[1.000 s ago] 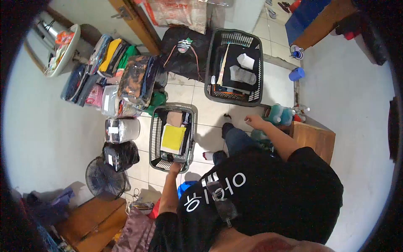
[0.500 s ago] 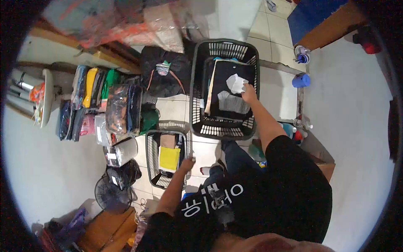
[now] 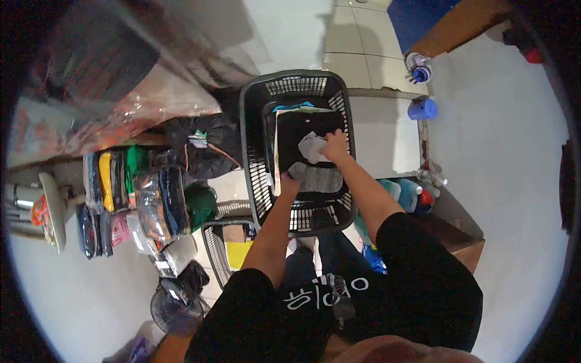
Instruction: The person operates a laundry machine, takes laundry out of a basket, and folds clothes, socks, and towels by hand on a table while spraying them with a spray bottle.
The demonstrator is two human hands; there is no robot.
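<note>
A large black plastic laundry basket (image 3: 247,139) holds dark folded clothes (image 3: 287,136), with cream and blue edges showing along the stack. My right hand (image 3: 337,147) is closed on a small crumpled white cloth (image 3: 310,147) lying on top of the dark clothes. Just below it is a grey folded cloth (image 3: 319,178). My left hand (image 3: 290,184) reaches over the basket's lower left side, at the left end of the grey cloth. How far its fingers are closed does not show clearly.
A smaller black basket (image 3: 213,242) with yellow and brown folded cloth stands at the lower left. Stacks of bagged clothes (image 3: 160,202) lie on the left, near a fan (image 3: 172,308). Detergent bottles (image 3: 407,192) and a blue cup (image 3: 422,109) are on the right.
My left hand has moved from beside the small basket up into the large one, by the grey cloth. My right hand stays at the white cloth. The whole view has shifted.
</note>
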